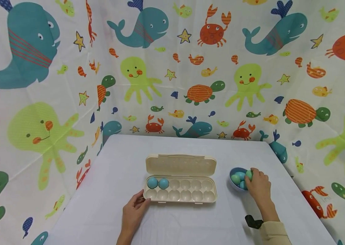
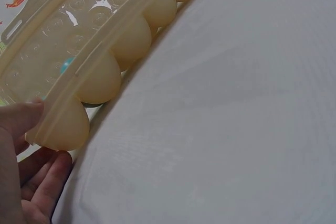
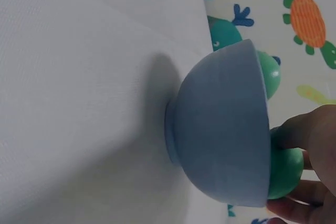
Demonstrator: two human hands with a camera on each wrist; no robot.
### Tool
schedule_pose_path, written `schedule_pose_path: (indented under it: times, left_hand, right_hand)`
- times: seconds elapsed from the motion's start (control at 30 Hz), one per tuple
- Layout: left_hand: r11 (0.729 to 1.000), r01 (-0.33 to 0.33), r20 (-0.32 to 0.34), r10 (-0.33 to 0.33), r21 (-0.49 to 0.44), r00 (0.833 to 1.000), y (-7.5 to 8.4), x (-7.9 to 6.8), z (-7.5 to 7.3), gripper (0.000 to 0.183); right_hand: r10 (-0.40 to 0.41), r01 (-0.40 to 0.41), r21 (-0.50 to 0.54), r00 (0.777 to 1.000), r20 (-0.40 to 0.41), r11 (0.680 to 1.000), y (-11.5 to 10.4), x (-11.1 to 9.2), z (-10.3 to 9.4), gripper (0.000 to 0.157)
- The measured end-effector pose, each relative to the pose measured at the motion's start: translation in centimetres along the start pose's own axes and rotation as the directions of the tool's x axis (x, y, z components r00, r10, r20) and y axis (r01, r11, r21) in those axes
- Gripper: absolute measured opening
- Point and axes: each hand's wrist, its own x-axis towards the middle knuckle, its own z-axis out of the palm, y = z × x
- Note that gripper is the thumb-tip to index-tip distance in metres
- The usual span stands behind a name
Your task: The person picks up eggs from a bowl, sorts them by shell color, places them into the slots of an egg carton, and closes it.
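Note:
A cream plastic egg carton (image 1: 180,165) lies on the table with its lid raised at the back. Two blue eggs (image 1: 163,183) sit side by side in the back row, at the left end. My left hand (image 1: 134,212) pinches the carton's front left corner, thumb (image 2: 21,116) over the rim and fingers under the cup. To the right stands a small blue bowl (image 3: 220,129) filled with several blue and green eggs (image 1: 235,179). At its right rim my right hand (image 1: 259,189) holds a green egg (image 3: 286,171) between thumb and fingers.
A white cloth covers the table (image 1: 105,190). Behind it and at both sides hangs a curtain (image 1: 166,112) printed with sea animals. A black strap piece (image 1: 253,222) sticks out by the right wrist, next to a beige sleeve (image 1: 273,233).

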Motion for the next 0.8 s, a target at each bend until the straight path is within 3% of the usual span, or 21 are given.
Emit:
schedule_pose_path:
  times: [0.23, 0.3, 0.43, 0.6, 0.8]
  left_hand:
    - [1.000, -0.014, 0.003, 0.014, 0.012, 1.000, -0.4, 0.2, 0.0, 0.051]
    - [1.000, -0.029, -0.008, 0.029, 0.012, 1.000, -1.4, 0.5, 0.1, 0.050]
    - [0.997, -0.074, -0.022, 0.074, 0.030, 0.997, -1.8, 0.6, 0.2, 0.044]
    - [0.995, -0.092, -0.019, 0.093, 0.040, 0.996, -2.0, 0.6, 0.2, 0.037]
    - [0.995, -0.092, -0.016, 0.092, 0.027, 0.996, -2.0, 0.6, 0.1, 0.034]
  right_hand:
    - [-0.033, 0.038, 0.048, 0.995, -0.089, 0.998, -0.7, 0.2, -0.5, 0.048]
    - [-0.053, 0.061, 0.069, 0.992, -0.117, 0.996, -1.1, 0.3, -0.7, 0.048]
    - [-0.081, 0.097, 0.111, 0.987, -0.142, 0.989, -2.1, 0.4, -1.3, 0.047]
    - [-0.089, 0.114, 0.172, 0.985, -0.148, 0.978, -4.0, -0.1, -2.1, 0.047]
    - [-0.141, 0.187, 0.211, 0.967, -0.213, 0.960, -6.7, -1.1, -2.2, 0.045]
